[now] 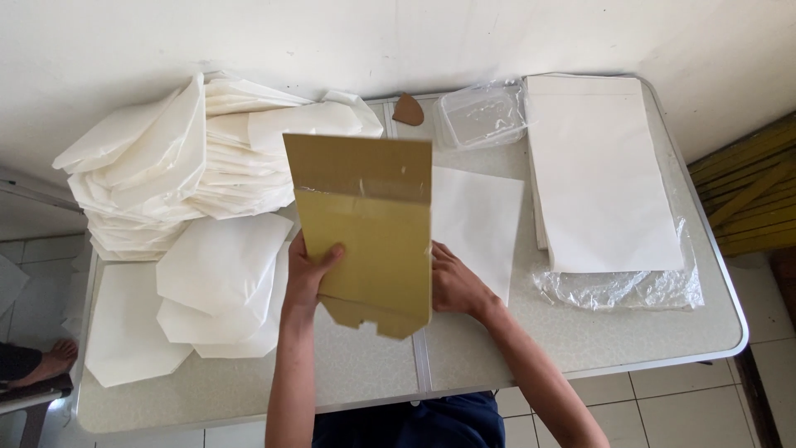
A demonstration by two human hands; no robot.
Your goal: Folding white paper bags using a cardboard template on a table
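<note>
Gripping a brown cardboard template (365, 224) upright with left hand (308, 278) and right hand (454, 286), over one white sheet (477, 220); many folded bags (191, 166) lying left, unfolded stack (601, 174) waiting right.

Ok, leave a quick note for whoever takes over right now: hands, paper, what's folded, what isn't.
Left hand grips the brown cardboard piece by its left edge; right hand is at its right edge, mostly behind it. The cardboard is held up above the table. One loose white sheet lies under it. Folded white papers are piled at the left. Unfolded stack of flat sheets sits at the right on plastic wrap, beside a clear plastic container.
</note>
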